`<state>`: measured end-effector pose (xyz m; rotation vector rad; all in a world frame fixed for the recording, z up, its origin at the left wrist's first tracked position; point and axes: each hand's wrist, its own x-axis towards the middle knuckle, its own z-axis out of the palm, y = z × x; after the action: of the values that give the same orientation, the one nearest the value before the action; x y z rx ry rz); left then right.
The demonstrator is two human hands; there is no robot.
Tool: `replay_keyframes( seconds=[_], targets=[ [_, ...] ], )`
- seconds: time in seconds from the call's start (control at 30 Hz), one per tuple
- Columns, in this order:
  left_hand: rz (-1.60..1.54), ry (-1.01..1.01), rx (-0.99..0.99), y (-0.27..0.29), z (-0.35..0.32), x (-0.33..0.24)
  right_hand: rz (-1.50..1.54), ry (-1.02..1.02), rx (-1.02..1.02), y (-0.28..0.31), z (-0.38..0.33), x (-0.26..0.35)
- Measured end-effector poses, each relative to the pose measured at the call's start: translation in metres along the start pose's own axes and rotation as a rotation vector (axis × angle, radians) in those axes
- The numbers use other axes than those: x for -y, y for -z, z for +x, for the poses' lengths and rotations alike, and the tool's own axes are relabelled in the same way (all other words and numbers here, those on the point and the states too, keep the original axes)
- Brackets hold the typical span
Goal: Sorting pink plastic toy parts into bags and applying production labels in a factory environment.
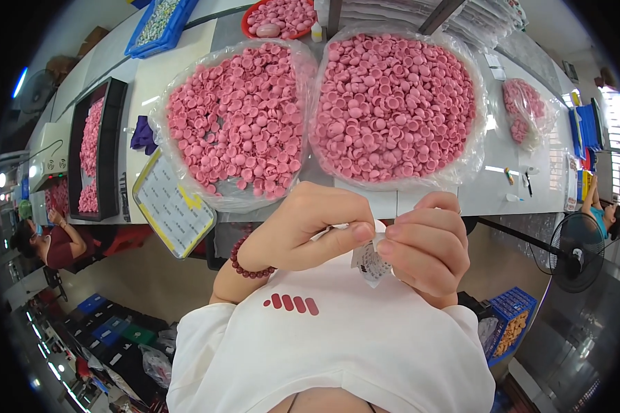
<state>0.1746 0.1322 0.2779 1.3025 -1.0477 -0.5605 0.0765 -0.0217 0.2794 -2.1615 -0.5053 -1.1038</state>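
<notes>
Close in front of my chest, both hands are closed on a small white packet or slip (372, 267) with dark print. My left hand (320, 224), a dark red bead bracelet at its wrist, pinches it between thumb and fingers. The fingertips of my right hand (428, 244) grip its other side, bent inward. Part of the piece is hidden behind the fingers, so I cannot tell its full shape. Just beyond my hands lie two clear plastic bags, the left one (238, 124) and the right one (396, 110), spread open and heaped with small pink cup-shaped pieces.
A white tray with yellow tape (174, 203) overhangs the table edge at left, near a black tray (96, 151) of pink pieces. At the back are a red basin (280, 17) and a blue crate (160, 27). A tied bag (525, 110) and a fan (575, 252) are right.
</notes>
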Motion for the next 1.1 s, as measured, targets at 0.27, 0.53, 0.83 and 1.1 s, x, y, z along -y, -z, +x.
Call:
replay_keyframes(
  seconds=[0.27, 0.53, 0.83, 1.1],
  targets=[
    [0.103, 0.042, -0.064, 0.004, 0.002, -0.005, 0.155, -0.08, 0.089, 0.004, 0.007, -0.006],
    [0.047, 0.0, 0.087, 0.007, 0.005, -0.002, 0.409, -0.247, 0.136, 0.008, 0.009, -0.005],
    [-0.14, 0.095, 0.169, 0.004, 0.007, -0.003, 0.368, -0.227, 0.123, 0.004, 0.004, -0.005],
    [-0.297, 0.202, 0.087, -0.002, 0.001, -0.006, 0.128, -0.036, 0.092, 0.004, 0.001, 0.004]
  ],
)
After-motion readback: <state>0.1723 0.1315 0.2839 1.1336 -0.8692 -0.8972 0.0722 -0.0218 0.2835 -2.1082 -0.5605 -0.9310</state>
